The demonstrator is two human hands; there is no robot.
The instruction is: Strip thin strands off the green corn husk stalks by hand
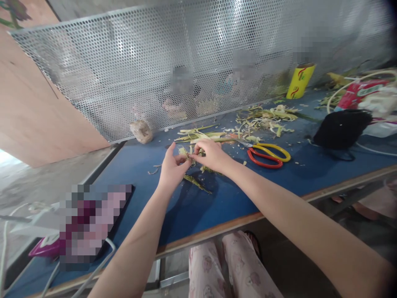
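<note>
Both hands meet above the blue table [145, 165]. My left hand [173, 169] pinches a pale green plant strip [182, 152] between thumb and fingers, its index finger raised. From the other side, my right hand [212, 156] has its fingertips closed on the same piece. Small parts of it are hidden behind the fingers. Just beyond the hands lie long green stalks [201, 135]. Below them on the table is a dark green plant tip [197, 183]. Scissors [268, 155] with one yellow and one red handle lie right of my right hand, their blades toward the stalks.
Peeled shreds [269, 118] are heaped at the back right, near a yellow cylinder [300, 82]. A black pouch [341, 129] lies at the right. Along the back stands a perforated metal panel [124, 70], with a brownish lump [141, 131] before it. A purple packet [45, 247] occupies the left.
</note>
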